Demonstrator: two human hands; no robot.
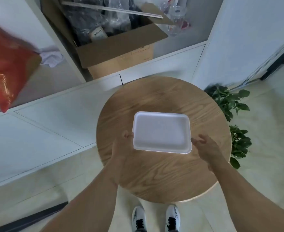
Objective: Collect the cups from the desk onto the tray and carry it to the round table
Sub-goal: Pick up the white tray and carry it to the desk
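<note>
Over the round wooden surface (154, 173), going left to right: the left hand (121, 146) meets the left short edge of the white tray (161, 133), its grip closed on that rim with the thumb showing at the edge. The tray sits roughly centred over the surface, empty, no cups in sight; whether it is resting or just lifted I cannot tell. The right hand (205, 146) is at the near right corner, fingers loosely curled, touching or just beside the rim, not clearly clamped. The tray looks like thin foam: very light, stiff but brittle, likely to flex or crack if pinched. Supporting both short edges from underneath seems best.
</note>
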